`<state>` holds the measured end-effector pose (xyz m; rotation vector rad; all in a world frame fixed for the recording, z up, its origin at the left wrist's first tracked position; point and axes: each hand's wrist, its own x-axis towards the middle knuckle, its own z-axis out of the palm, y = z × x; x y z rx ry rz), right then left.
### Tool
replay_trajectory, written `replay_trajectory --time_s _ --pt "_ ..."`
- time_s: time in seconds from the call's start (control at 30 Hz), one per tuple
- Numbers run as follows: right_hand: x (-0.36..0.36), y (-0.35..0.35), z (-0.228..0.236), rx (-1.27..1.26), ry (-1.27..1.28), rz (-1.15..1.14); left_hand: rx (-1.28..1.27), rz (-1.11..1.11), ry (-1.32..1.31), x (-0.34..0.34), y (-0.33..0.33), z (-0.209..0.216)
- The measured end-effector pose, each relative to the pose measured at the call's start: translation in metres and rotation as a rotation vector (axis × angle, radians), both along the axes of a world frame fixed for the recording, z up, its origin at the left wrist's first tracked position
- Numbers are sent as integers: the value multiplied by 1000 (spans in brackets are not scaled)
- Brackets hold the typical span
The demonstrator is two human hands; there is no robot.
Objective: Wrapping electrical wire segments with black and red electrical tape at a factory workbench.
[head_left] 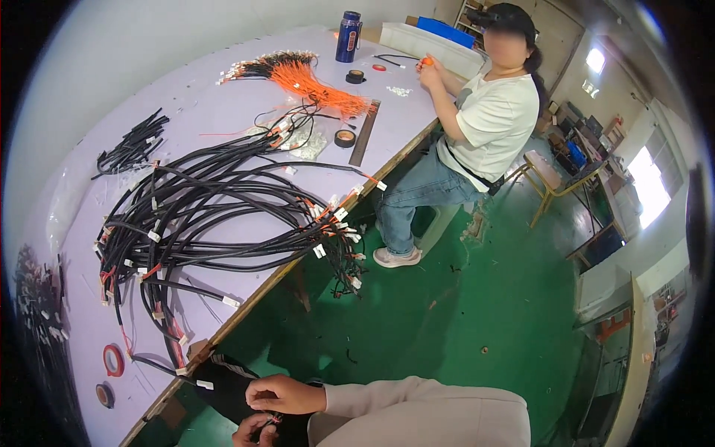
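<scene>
My right hand [287, 393] is at the lower edge, coming from a beige sleeve, its fingers bent and closed. Just below it, my left hand [255, 432] is closed in a pinch around thin dark and reddish wires [275, 419]. Both hands are close together over my dark-clothed lap, beside the table edge. What the right fingertips hold is hidden. Nearest to the hands, a black cable with a white connector [204, 385] hangs over the edge. Beyond it lies a large bundle of black cables [216, 249] with white connectors and red wire ends.
On the pale table [201, 97] are orange wires [320, 88], short black pieces [134, 141], a metal ruler [365, 134], tape rolls [113, 360] and a blue flask [348, 37]. A co-worker [495, 112] sits at the far side, holding something orange. The floor [447, 335] is green.
</scene>
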<state>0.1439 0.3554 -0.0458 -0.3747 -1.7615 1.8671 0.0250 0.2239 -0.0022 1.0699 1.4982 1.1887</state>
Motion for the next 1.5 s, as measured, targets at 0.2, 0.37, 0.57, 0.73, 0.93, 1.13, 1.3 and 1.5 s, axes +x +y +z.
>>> replay_trajectory --time_s 0.2,0.37,0.57,0.73,0.93,1.13,1.3,1.5 --pt "2 -2 8 15 -22 28 -25 -24 -34 -1 -5 2" --pt "1 -5 5 -53 23 9 -2 24 -37 2 -7 -3" --pt "7 0 6 -113 -69 171 12 -7 -22 4 -9 0" --pt "9 1 8 -84 -55 177 1 29 -35 10 -10 3" --pt "9 -2 6 -67 -43 195 -2 58 -25 11 -14 5" --pt "9 -6 7 -54 -53 212 17 79 -11 12 -17 4" --pt "8 -9 6 -46 -63 201 28 95 -17 14 -20 4" --pt "4 -13 6 -78 -60 205 18 82 -50 13 -22 7"
